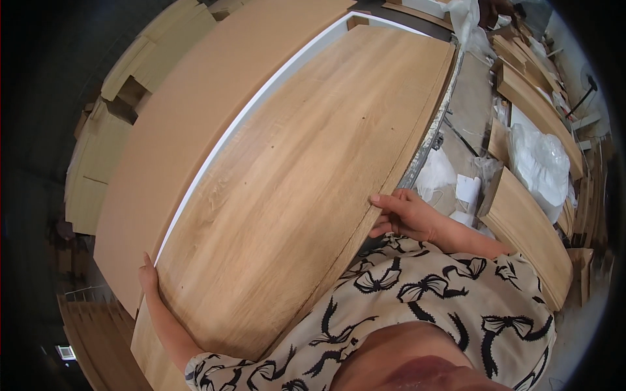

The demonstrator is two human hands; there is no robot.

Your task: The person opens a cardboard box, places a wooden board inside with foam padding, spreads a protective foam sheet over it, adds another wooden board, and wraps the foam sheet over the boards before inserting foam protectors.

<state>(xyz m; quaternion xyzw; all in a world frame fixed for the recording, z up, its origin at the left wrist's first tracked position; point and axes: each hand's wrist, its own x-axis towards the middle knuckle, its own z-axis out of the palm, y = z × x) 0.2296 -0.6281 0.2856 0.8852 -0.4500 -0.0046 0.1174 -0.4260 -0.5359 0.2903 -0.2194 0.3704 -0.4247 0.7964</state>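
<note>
A long wood-grain panel [293, 176] lies in front of me, with small dark holes in its face and a thin dark line along its near right edge. My right hand [405, 214] grips that near edge, thumb on top and fingers curled beneath. At the panel's left end my left hand [149, 275] holds the border by the white strip, its fingers partly hidden past the edge. The white-edged frame [228, 130] runs along the panel's far side, and a wooden block shows in its top corner. Beyond it spreads a large plain brown sheet [176, 104].
Flattened cardboard [85, 189] is stacked at the far left. On the right, several wooden boards [528, 234] lie on the floor among clear plastic wrapping [538, 166]. A worn metal table edge [424, 150] shows beside the panel. More brown boards [104, 345] stand at lower left.
</note>
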